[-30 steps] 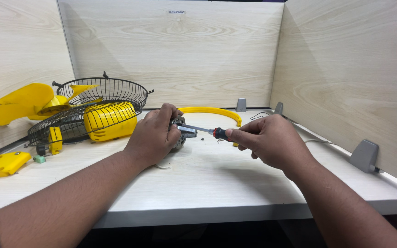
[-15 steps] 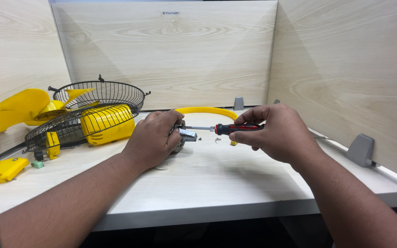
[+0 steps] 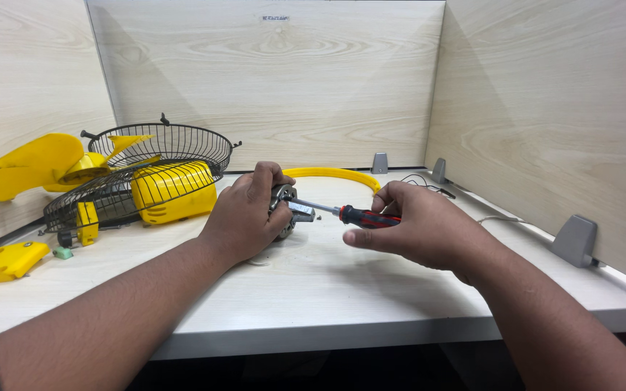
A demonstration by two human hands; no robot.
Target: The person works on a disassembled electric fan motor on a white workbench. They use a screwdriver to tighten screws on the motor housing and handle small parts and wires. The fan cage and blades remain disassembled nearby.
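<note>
Lowered since a moment ago, the right hand grips a red-handled screwdriver, tip now at the metal motor clasped in the left hand (mid-desk); yellow fan housing and wire guards lie leftward.

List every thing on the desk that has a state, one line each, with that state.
Left hand: closed around the metal motor part.
Right hand: gripping the red-handled screwdriver, tip at the part.
Wire fan guards: detached, lying stacked.
Yellow fan blade: removed, lying left.
Yellow ring: loose on desk.
</note>
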